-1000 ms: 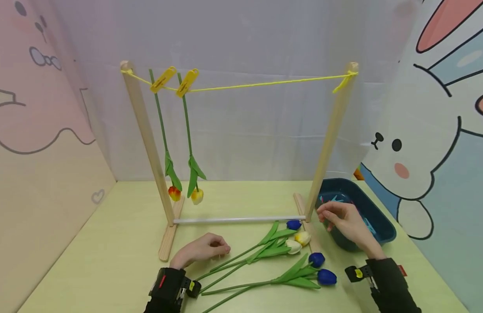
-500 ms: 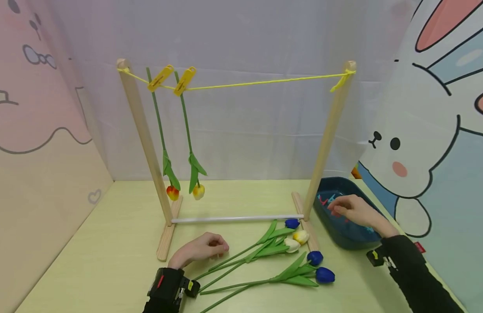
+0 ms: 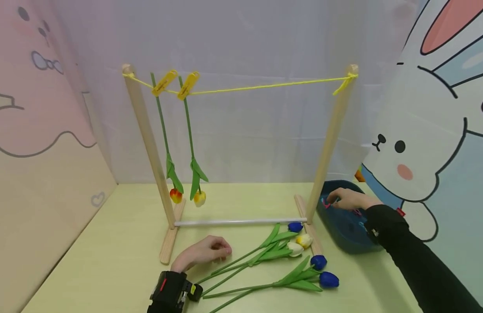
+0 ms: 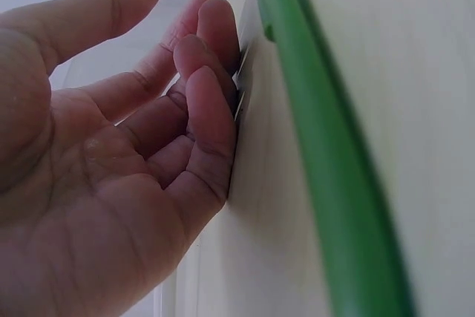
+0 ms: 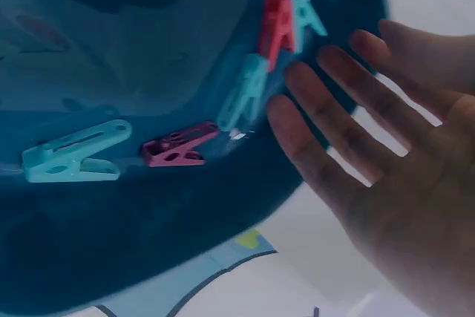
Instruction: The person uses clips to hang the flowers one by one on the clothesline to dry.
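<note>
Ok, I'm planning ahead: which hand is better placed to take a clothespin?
Probably the right hand: it's over the basin, near the clothespins; the left hand lies beside the tulips.

Bright and even in the head view, with a soft shadow on the bench [image 3: 108, 252] below the right sleeve [image 3: 419, 265]. Paler and hazier from the left wrist, blurred along the nearby stem [image 4: 326, 161], shadowed beneath the left hand [image 4: 119, 146]. Dim and bluish from the right wrist, with the right hand [image 5: 401, 176] dark against a whitish background, and a small glint in the tub [image 5: 133, 235].
</note>
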Available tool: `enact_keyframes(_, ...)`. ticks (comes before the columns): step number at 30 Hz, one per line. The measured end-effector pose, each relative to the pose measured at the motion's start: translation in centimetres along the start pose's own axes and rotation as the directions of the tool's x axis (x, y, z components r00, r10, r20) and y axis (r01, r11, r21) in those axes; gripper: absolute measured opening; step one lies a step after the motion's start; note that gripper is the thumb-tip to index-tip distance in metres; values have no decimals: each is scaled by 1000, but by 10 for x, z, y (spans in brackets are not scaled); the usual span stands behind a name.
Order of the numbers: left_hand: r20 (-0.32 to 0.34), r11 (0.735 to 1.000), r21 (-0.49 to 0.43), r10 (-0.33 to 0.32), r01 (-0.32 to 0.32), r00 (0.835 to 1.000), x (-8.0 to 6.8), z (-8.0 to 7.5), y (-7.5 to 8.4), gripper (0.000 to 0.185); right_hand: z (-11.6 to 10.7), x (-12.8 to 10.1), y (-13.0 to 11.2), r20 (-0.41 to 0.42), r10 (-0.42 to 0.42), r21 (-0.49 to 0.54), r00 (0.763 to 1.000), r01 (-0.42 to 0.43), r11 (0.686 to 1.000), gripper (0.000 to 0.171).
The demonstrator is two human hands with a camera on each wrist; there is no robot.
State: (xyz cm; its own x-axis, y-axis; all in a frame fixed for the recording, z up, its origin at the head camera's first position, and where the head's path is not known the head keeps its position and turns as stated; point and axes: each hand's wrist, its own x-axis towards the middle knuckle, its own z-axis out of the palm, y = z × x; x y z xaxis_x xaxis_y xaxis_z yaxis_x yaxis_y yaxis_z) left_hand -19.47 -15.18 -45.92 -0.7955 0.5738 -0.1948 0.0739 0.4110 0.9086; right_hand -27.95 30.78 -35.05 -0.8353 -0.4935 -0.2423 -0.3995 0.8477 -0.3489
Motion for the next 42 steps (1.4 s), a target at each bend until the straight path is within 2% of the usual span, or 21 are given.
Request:
enact_keyframes(7,9,1000,-19,6,-5,1000,-1,1,-2,24,11,12,2,87,129,11,988,-130,991,51)
enact_keyframes(14,5,1000,-7,13,-13,1000,-1,-1,-1,23,14,12,-2,194,261,58,946,-276,959,67)
enact_keyframes(17,3,1000,-6,7,-7,1000,0,-1,0,22,16,10,-2,211,275,81,938,-298,951,68)
enact_keyframes(25,-3,1000,-1,2,-2,1000,0,0,-2,21,15,9,-2,165,222,49,961,-233,971,65)
enact_keyframes(32,14,1000,7,27,-28,1000,0,0,0,23,19,10,-1,210,301,58,930,-319,946,71)
enact_keyframes(38,25,999,17,35,-36,999,0,-1,-1,23,19,9,4,186,226,46,956,-238,970,68)
enact_keyframes(42,29,999,18,37,-37,999,0,-1,-2,23,18,5,6,161,207,22,965,-213,977,68)
